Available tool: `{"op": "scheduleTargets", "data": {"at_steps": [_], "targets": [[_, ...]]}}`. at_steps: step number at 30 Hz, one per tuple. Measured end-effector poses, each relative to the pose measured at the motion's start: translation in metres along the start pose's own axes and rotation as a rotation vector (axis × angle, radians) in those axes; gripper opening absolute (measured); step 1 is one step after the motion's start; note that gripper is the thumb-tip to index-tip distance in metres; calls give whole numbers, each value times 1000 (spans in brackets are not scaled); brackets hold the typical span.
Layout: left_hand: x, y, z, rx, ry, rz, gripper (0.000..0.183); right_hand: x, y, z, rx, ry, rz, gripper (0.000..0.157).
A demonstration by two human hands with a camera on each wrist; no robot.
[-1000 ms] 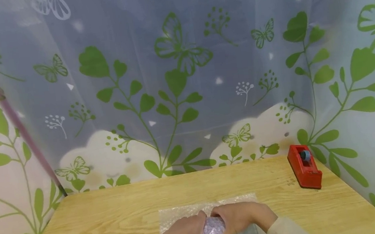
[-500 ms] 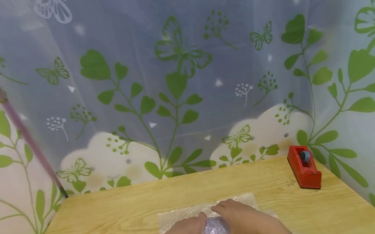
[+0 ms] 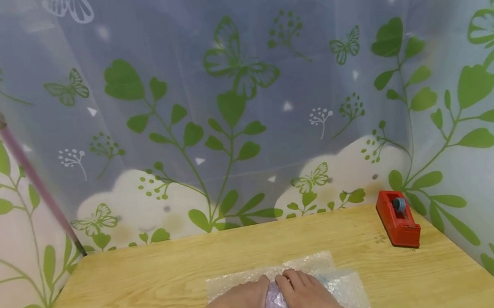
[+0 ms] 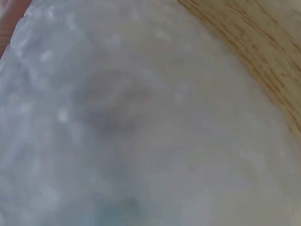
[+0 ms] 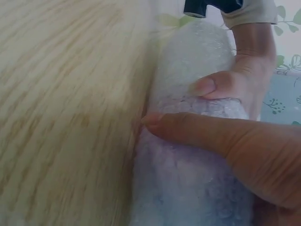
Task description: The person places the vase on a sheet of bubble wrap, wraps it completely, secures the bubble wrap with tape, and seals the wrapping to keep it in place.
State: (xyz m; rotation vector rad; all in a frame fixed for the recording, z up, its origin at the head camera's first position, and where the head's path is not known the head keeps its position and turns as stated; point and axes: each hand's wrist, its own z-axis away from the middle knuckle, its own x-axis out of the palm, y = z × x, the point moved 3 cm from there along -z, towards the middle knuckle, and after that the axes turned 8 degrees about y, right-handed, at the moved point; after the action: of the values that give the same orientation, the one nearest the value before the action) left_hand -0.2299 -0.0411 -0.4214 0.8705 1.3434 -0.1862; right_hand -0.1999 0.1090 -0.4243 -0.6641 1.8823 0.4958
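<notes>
A roundish, lilac-tinted bundle in bubble wrap (image 3: 277,306) lies between both hands at the bottom of the head view. From the left, my left hand (image 3: 245,305) grips it. My right hand (image 3: 307,298) holds the other side, fingers bent over its top. In the right wrist view the bundle (image 5: 193,174) looks like a long roll on the table, with the right thumb (image 5: 197,133) across it and the left thumb (image 5: 214,87) just beyond. Bubble wrap (image 4: 155,117) fills most of the blurred left wrist view. What is inside cannot be made out.
A flat bubble wrap sheet (image 3: 230,280) shows behind the hands, with more bubble wrap (image 3: 351,290) to the right. A red tape dispenser (image 3: 398,221) stands at the back right of the wooden table (image 3: 144,293). A patterned curtain (image 3: 244,124) hangs behind.
My right hand has turned, and its fingers now lie over the bundle's top. Less of the bundle shows between the hands, and more bubble wrap shows at the right. The left hand stays almost in place.
</notes>
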Motion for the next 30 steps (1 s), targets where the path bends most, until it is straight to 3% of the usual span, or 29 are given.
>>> {"op": "scheduleTargets", "data": {"at_steps": [6, 12, 15, 24, 30], "targets": [[-4, -3, -5, 22, -57, 133, 65, -3, 1, -3, -32, 51, 13, 87], [-4, -11, -11, 95, -153, 481, 44, -4, 8, -16, 23, -178, -117, 83], [-2, -13, -12, 102, -165, 534, 41, -5, 11, -19, 22, -234, -161, 81], [-6, -13, -5, -42, -76, 291, 58, -5, 13, -27, -26, -261, -194, 79], [-9, -10, 5, -86, 36, 110, 66, -5, 13, -33, 6, -318, -213, 80]]}}
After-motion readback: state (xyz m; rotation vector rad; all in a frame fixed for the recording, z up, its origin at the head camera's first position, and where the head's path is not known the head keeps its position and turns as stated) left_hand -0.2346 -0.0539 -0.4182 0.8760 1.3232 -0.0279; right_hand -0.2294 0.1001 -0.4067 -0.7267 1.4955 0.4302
